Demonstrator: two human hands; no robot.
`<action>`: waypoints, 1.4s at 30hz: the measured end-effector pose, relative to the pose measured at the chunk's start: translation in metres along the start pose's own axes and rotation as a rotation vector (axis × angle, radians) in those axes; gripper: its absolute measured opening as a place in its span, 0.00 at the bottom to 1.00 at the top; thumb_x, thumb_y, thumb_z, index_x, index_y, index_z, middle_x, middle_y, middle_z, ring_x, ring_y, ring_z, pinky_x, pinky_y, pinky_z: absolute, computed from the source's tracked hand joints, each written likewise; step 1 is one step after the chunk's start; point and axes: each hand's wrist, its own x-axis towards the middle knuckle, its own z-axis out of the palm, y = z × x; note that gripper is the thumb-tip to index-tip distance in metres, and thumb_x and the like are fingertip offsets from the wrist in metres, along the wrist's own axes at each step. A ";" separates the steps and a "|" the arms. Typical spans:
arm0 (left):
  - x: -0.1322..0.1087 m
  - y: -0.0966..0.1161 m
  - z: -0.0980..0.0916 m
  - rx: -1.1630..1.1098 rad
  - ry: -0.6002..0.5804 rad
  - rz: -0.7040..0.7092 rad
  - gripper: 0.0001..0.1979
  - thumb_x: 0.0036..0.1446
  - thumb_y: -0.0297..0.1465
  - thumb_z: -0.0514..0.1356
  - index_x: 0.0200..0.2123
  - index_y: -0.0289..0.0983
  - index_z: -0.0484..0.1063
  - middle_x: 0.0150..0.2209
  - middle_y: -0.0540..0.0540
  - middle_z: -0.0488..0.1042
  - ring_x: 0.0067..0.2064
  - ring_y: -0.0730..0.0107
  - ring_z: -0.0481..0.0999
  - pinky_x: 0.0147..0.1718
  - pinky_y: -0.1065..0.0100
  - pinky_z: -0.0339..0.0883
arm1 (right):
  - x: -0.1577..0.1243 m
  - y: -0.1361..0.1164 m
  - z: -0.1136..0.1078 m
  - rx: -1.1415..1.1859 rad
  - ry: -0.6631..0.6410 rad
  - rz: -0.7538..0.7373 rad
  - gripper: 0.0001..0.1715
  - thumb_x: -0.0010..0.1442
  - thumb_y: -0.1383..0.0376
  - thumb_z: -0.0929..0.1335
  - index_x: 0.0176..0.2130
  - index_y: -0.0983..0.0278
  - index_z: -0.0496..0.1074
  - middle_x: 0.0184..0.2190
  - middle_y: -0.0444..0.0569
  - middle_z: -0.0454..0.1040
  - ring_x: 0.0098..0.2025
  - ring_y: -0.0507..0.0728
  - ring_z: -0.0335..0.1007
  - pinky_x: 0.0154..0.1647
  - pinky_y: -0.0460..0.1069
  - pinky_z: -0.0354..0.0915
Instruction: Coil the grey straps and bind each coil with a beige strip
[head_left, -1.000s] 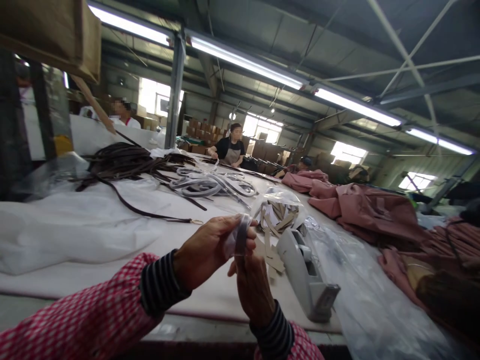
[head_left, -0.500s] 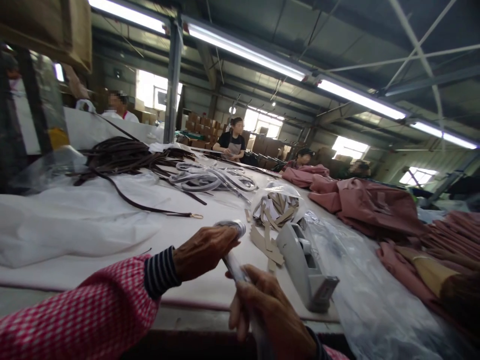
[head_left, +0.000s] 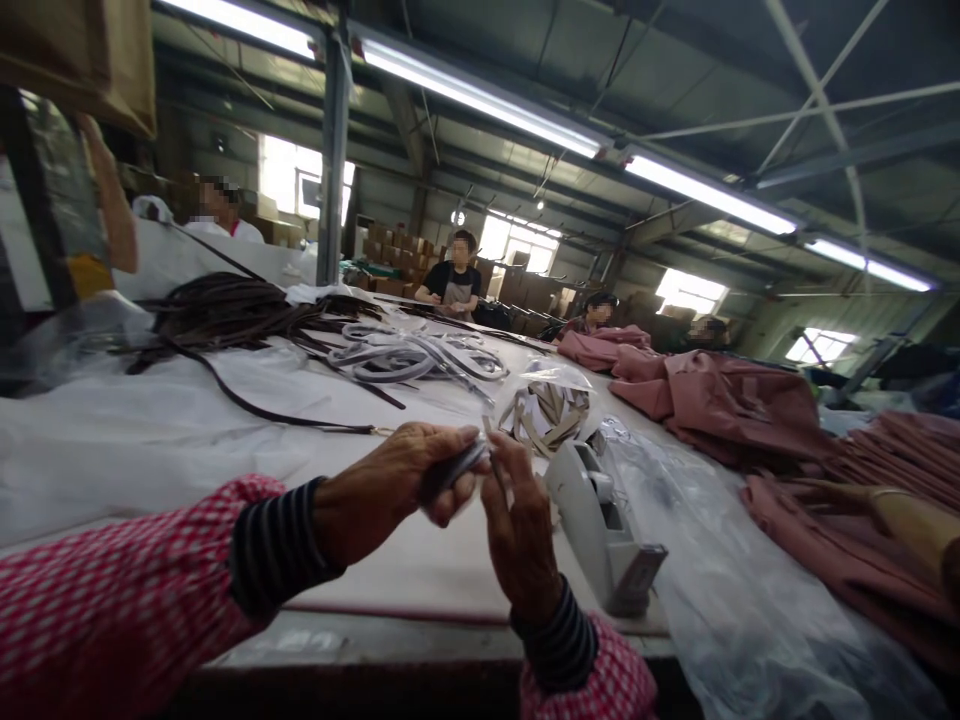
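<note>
Fingers (head_left: 444, 508) of the left hand (head_left: 379, 485) are curled round a small grey bundle (head_left: 452, 470), the thumb pressed along its top. The right hand (head_left: 525, 530) is raised at the bundle's right end, its fingers bent and their tips close together; whether they pinch the bundle or only touch it, I cannot tell. The bundle is up in the air over the table (head_left: 360, 638), some way in from the front edge. Both arms wear red-and-white checked sleeves (head_left: 142, 590) with striped cuffs. Just beside the right hand, near the front edge, stands a grey tape dispenser (head_left: 592, 530), and behind it is a clear bag (head_left: 551, 410) of beige and white strips. White straps (head_left: 420, 355) lie in loops farther back, with a heap of dark straps (head_left: 217, 310) to their left; one dark strap trails forward over white wrapping (head_left: 172, 420) on the left side. Clear plastic sheeting (head_left: 742, 570) hangs over the front edge at the right. Pink cloth (head_left: 742, 400) is piled along the right edge, and another person's arm (head_left: 911, 525) rests on it. Someone in a dark top (head_left: 457, 285) is at the far edge.
</note>
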 end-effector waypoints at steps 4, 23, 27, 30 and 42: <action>0.008 0.022 0.017 -0.198 0.090 0.030 0.18 0.70 0.36 0.53 0.33 0.30 0.74 0.25 0.47 0.71 0.21 0.76 0.66 0.23 0.74 0.63 | -0.019 -0.011 0.029 -0.071 -0.011 0.022 0.17 0.72 0.59 0.58 0.50 0.64 0.69 0.35 0.52 0.78 0.34 0.58 0.75 0.38 0.52 0.68; -0.033 -0.024 -0.014 0.573 -0.214 -0.020 0.21 0.69 0.49 0.52 0.35 0.36 0.69 0.24 0.52 0.68 0.23 0.73 0.65 0.24 0.71 0.59 | 0.036 0.007 -0.033 0.237 -0.176 0.284 0.16 0.64 0.55 0.69 0.34 0.66 0.74 0.19 0.37 0.59 0.20 0.47 0.54 0.20 0.43 0.52; -0.022 -0.002 0.004 0.042 -0.033 0.007 0.22 0.68 0.46 0.55 0.34 0.32 0.72 0.20 0.52 0.65 0.19 0.78 0.59 0.19 0.75 0.51 | 0.010 0.004 0.007 0.035 0.169 0.032 0.18 0.73 0.58 0.60 0.49 0.66 0.72 0.38 0.51 0.78 0.38 0.55 0.76 0.38 0.48 0.69; -0.014 0.023 0.013 -0.249 0.030 0.050 0.18 0.71 0.37 0.54 0.34 0.30 0.74 0.22 0.51 0.65 0.21 0.78 0.61 0.22 0.75 0.58 | -0.016 -0.006 0.031 -0.132 0.203 -0.149 0.20 0.73 0.63 0.59 0.59 0.68 0.64 0.44 0.57 0.80 0.41 0.58 0.79 0.40 0.50 0.70; 0.020 0.019 -0.003 -0.213 0.167 0.286 0.15 0.69 0.37 0.58 0.43 0.30 0.77 0.32 0.43 0.78 0.27 0.72 0.76 0.29 0.72 0.72 | -0.029 -0.016 0.013 0.599 -0.428 0.468 0.24 0.71 0.49 0.61 0.49 0.67 0.68 0.33 0.53 0.80 0.24 0.52 0.74 0.27 0.46 0.65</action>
